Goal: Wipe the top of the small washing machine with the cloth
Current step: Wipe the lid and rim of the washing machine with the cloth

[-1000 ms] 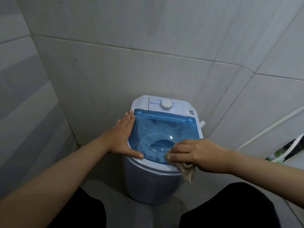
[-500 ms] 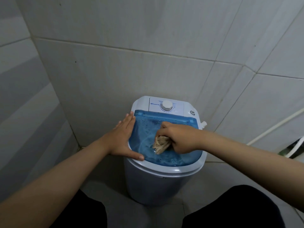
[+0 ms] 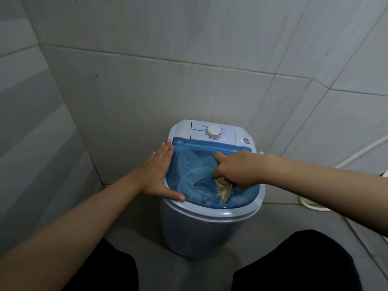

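**Wiping the blue lid, one hand bracing**

While the washing machine (image 3: 210,227) stands in the corner of the tiled walls (image 3: 147,91), its top is the whole working surface, and most of that top is the see-through blue lid (image 3: 193,171). Water drops bead along the lid's back edge, just in front of the white control panel (image 3: 228,134) with its dial (image 3: 213,132); that strip looks to me like the part most in need of a pass.

The left hand (image 3: 156,175) lies flat and open on the lid's left edge, thumb along the front-left rim, gripping nothing. It appears to steady the light tub, which seems wise while the other hand pushes.

The right hand (image 3: 237,171) is clenched around the cloth (image 3: 223,190), a bunched beige rag whose frayed end sticks out toward the lid's front edge. The fist presses on the lid's right half, forefinger pointing at the back edge.

Done well, I judge, the strokes run long from back to front with the cloth spread flatter, so more of it touches.

Room is tight: walls stand close at the back and left. The right side and front are freer, though a white hose (image 3: 315,206) lies on the floor to the right, well apart from the lid.
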### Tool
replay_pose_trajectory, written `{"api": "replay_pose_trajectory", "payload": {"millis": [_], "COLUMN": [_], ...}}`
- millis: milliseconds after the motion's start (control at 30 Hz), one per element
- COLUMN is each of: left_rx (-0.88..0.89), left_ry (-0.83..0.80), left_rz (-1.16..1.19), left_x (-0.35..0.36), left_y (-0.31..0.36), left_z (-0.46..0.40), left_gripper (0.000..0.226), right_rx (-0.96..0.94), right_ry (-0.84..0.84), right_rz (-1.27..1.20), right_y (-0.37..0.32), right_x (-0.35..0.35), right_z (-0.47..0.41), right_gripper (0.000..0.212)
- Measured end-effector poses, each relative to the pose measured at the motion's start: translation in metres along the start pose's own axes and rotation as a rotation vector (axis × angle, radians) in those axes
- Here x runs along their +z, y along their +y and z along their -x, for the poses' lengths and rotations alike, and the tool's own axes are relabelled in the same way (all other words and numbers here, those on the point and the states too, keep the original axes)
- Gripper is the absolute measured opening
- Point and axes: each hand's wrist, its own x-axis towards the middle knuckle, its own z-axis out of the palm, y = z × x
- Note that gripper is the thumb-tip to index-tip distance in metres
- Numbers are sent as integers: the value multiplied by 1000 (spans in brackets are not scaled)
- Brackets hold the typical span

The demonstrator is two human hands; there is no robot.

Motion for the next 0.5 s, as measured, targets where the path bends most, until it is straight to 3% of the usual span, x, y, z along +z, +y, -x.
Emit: {"api": "replay_pose_trajectory", "payload": {"millis": [100,167,267,333,400,500], "left_rx": [-1,-3,-9,-11,-13,-21], "left_ry": [-1,-2,-10,-20,-23,-25], "left_rz": [0,-6,-15,-22,-28,-25], "left_x": [0,0,-1,-1,-1,-2], "left_y": [0,1,0,0,0,2], "left_z": [0,0,-1,-1,-1,-2], "left_gripper": [147,147,147,148,150,152], "right_rx": [20,62,74,-3,-106,-157], "right_ry": [-62,-25,256,441,508,591], "right_rz": [-11,-151,-412,-484,-433,-287], "right_y": [7,17,23,10,-12,-34], "right_x": [-7,-10,-2,11,29,58], "right_z": [2,5,10,11,8,4], "right_gripper": [31,25,33,56,63,58]}}
